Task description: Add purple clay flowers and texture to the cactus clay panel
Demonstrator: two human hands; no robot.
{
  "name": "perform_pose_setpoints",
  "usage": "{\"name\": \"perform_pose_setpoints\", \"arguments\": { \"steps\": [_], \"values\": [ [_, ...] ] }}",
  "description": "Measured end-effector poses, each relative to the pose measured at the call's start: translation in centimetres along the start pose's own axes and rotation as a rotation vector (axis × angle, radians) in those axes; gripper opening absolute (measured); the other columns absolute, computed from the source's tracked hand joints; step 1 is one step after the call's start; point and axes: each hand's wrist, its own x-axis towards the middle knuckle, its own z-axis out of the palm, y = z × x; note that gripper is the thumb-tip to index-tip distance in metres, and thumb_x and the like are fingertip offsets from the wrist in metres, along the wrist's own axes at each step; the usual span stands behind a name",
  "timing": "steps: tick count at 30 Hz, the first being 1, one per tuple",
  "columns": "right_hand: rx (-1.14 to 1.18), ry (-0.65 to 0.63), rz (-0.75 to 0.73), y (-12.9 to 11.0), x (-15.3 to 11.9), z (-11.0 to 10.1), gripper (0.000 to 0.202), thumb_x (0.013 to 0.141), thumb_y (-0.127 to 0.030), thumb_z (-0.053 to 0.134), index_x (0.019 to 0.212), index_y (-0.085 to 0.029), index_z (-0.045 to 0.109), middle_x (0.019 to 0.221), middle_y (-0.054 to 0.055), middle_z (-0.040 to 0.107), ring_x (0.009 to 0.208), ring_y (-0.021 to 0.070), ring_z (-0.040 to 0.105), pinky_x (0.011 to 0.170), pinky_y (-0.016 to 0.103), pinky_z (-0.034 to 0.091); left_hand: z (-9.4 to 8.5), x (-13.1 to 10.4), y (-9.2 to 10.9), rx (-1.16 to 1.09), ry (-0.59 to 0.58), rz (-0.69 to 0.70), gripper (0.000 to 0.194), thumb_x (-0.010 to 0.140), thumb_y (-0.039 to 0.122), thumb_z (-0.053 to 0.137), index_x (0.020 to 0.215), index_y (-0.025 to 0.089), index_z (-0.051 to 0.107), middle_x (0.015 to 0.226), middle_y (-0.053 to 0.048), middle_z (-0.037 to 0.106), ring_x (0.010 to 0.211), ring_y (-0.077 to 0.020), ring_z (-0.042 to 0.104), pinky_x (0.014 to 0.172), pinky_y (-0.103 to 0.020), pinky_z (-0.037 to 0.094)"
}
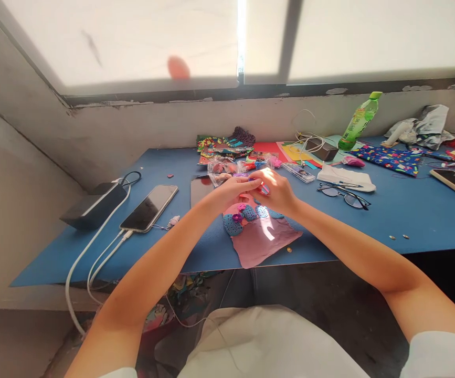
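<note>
The left hand [237,191] and right hand [276,190] pinch a small colourful item [265,188] over blue crocheted pieces [233,224] near the front edge of the bench [384,218].

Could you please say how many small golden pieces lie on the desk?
3 visible: one small golden piece beside the pink cloth, a second and a third close together, farther right than the black-framed glasses; others may be hidden.

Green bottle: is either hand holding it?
No, the left hand and right hand are together by the pink cloth, well apart from the green bottle.
</note>
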Motion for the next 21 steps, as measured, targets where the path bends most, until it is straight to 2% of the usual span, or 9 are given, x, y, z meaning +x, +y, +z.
{"name": "perform_pose_setpoints", "arguments": {
  "steps": [8, 12, 16, 21],
  "values": [
    [0.033, -0.067, 0.074, -0.02, 0.33, -0.65, 0.012, 0.089, -0.028, 0.051, 0.096, -0.022, 0.058, 0.089, 0.006, 0.070, 0.082, 0.0193, 0.064, 0.072, 0.032, 0.053, -0.15, 0.21, -0.10, -0.030, 0.058, 0.074, 0.033, 0.067, 0.046, 0.078, 0.070, 0.015, 0.067, 0.064, 0.002, 0.055, 0.059, -0.0070, 0.049, 0.057, -0.023, 0.037],
    [0.071, -0.024, 0.009, 0.15, 0.35, -0.43, 0.015, 0.089, -0.026, 0.054, 0.102, -0.022, 0.058, 0.096, 0.006, 0.070, 0.091, 0.0199, 0.065, 0.079, 0.033, 0.054, -0.11, 0.09, -0.07, 0.001, 0.116, 0.081, 0.030, 0.061, 0.041, 0.083, 0.073, 0.016, 0.069, 0.067, 0.001, 0.056, 0.060, -0.0067, 0.047, 0.056, -0.022, 0.034],
    [0.075, -0.001, -0.051, 0.39, 0.24, -0.09, 0.011, 0.090, -0.027, 0.055, 0.100, -0.022, 0.058, 0.098, 0.007, 0.071, 0.094, 0.0192, 0.065, 0.082, 0.033, 0.054, -0.14, 0.11, -0.13, 0.065, 0.162, 0.083, 0.030, 0.054, 0.036, 0.086, 0.071, 0.017, 0.070, 0.064, 0.002, 0.054, 0.059, -0.0066, 0.044, 0.053, -0.022, 0.030],
    [0.051, -0.058, 0.022, 0.54, 0.32, -0.28, 0.012, 0.090, -0.028, 0.054, 0.099, -0.024, 0.061, 0.099, 0.006, 0.071, 0.096, 0.0202, 0.065, 0.085, 0.037, 0.054, -0.43, 0.17, 0.04, 0.114, 0.207, 0.086, 0.029, 0.055, 0.036, 0.086, 0.071, 0.017, 0.072, 0.066, 0.001, 0.055, 0.062, -0.0081, 0.046, 0.056, -0.023, 0.033]
  ]
}}
